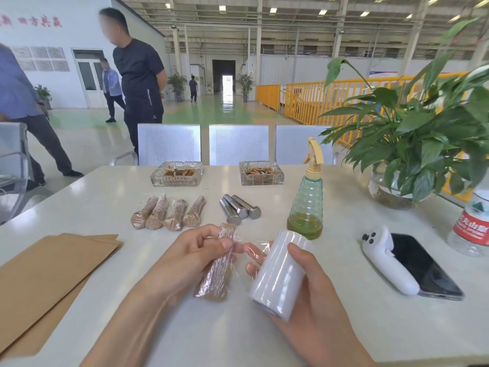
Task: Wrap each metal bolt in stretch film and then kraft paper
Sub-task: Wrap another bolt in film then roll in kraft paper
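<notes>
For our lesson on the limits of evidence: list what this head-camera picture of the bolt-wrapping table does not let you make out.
- Bolt in the left hand: its metal is hidden under paper and film.
- Kraft paper sheets: cut off by the left edge, so no count.
- Water bottle: cut off by the right edge.
- Stretch film roll: its far side is hidden by the right hand.

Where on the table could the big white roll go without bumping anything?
Bare table lies in front of the phone, near the right hand holding the film roll. More lies behind the kraft paper. It's crowded around the wrapped bolts and bare bolts.
</notes>
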